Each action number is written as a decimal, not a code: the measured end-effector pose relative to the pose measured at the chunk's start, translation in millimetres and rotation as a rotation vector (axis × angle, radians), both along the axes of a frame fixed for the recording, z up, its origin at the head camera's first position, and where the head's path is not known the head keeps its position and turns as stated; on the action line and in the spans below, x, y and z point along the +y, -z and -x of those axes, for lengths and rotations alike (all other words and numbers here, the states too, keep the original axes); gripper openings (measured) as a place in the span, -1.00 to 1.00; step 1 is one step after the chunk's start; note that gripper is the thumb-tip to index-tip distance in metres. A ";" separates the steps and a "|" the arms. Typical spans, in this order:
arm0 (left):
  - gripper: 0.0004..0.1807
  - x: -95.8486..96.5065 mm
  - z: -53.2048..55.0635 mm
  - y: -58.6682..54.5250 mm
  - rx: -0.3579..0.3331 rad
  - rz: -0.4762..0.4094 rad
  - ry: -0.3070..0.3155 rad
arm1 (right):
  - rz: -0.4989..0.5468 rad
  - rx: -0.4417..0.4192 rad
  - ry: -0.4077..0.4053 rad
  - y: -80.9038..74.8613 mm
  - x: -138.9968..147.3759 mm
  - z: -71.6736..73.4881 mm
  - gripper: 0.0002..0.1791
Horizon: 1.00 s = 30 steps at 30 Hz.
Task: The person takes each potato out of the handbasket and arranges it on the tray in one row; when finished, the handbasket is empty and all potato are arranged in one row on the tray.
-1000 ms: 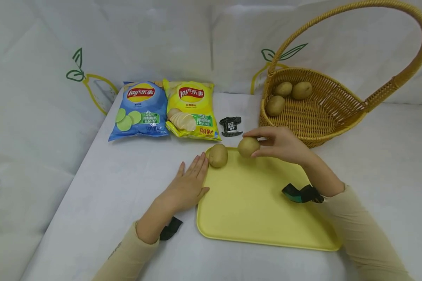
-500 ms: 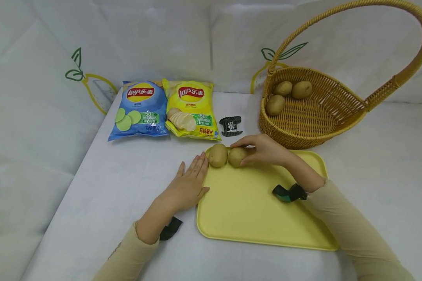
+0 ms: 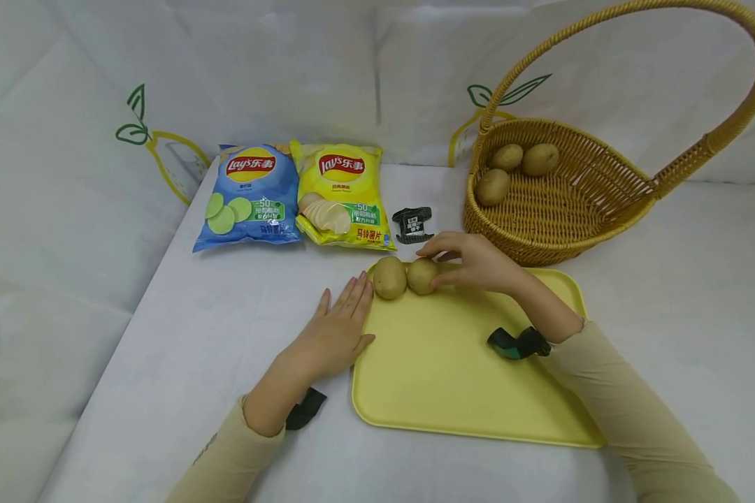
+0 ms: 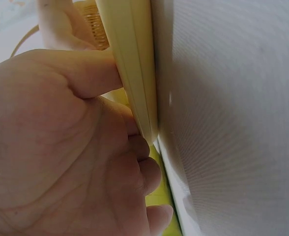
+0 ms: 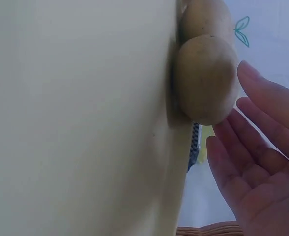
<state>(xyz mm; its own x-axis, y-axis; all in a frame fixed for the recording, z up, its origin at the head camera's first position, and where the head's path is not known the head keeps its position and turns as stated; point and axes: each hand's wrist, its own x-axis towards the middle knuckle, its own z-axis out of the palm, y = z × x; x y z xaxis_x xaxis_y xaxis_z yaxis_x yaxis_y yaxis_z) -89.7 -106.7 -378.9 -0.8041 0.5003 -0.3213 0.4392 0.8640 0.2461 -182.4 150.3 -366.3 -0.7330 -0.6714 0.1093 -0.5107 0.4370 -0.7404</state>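
Observation:
Two potatoes sit side by side at the far left corner of the yellow tray (image 3: 465,377): a larger one (image 3: 390,278) and a rounder one (image 3: 422,276). My right hand (image 3: 475,262) is spread loosely around the rounder potato. In the right wrist view the fingers (image 5: 228,164) are relaxed beside that potato (image 5: 206,78), not closed round it; slight contact is hard to rule out. My left hand (image 3: 333,335) lies with straight fingers along the tray's left edge. In the left wrist view its thumb (image 4: 93,71) rests against the tray's side (image 4: 132,64).
A wicker basket (image 3: 579,202) with a tall handle stands behind the tray, holding three potatoes (image 3: 493,187). A blue chip bag (image 3: 252,199) and a yellow chip bag (image 3: 346,195) lie at the back left. A small black packet (image 3: 413,225) lies between bags and basket.
My right hand has carried the rounder potato left and down to beside the larger one on the tray, then loosened its fingers from it. The left hand has stayed still.

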 end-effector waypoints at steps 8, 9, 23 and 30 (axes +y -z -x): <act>-0.20 -0.3 0.3 1.6 0.006 0.010 0.007 | 0.030 -0.075 0.063 -11.4 4.8 0.4 -0.59; -0.21 -0.4 0.4 1.7 0.005 0.010 0.007 | 0.031 -0.083 0.070 -13.7 5.9 0.2 -0.59; -0.20 -1.7 1.6 1.5 0.005 -0.001 0.006 | 0.166 -0.060 0.253 -86.1 52.7 12.2 -0.65; -0.20 -0.3 0.1 0.9 -0.008 -0.009 0.006 | 0.114 -0.147 0.409 -98.5 94.5 38.5 -0.61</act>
<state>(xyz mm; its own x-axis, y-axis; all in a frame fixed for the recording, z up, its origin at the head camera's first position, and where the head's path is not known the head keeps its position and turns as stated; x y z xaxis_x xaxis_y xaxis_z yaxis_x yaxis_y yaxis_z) -89.8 -107.0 -379.8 -0.7985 0.5077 -0.3235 0.4419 0.8592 0.2577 -220.8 244.8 -267.8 -0.9490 -0.3128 0.0407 -0.1988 0.4929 -0.8471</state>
